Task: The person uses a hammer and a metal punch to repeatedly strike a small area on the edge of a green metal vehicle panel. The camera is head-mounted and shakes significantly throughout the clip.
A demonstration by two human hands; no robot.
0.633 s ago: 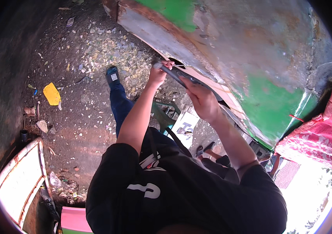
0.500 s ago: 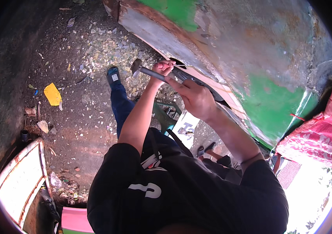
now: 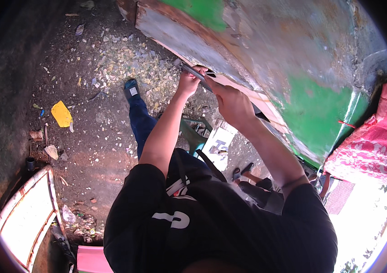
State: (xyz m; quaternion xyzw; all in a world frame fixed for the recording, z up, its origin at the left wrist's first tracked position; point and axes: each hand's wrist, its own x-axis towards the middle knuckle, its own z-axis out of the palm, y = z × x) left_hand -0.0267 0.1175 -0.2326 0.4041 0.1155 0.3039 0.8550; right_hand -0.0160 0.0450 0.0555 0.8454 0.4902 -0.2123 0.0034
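Note:
My right hand (image 3: 235, 105) is wrapped round the grip end of a hammer (image 3: 196, 76); its shaft slants up and left across my left hand, and its head lies just beyond, blurred. My left hand (image 3: 188, 83) is closed against the lower edge of a large slanted panel (image 3: 266, 50), grey with green patches and worn paint. The thin metal rod in its fingers is mostly hidden by the hammer and hand. A dark opening (image 3: 210, 73) in the panel's pale lower edge lies right beside the fingertips.
Paint flakes and litter cover the ground, with a yellow scrap (image 3: 61, 113) at left. A green plastic stool (image 3: 194, 139) stands below my arms. Another person's sandalled feet (image 3: 243, 170) show at lower right. A red patterned cloth (image 3: 361, 141) hangs at far right, a white-panelled frame (image 3: 27, 214) at lower left.
My right hand has moved up and left, bringing the hammer against or very near my left hand. The hammer head has shifted up and right. My left hand stays at the panel edge.

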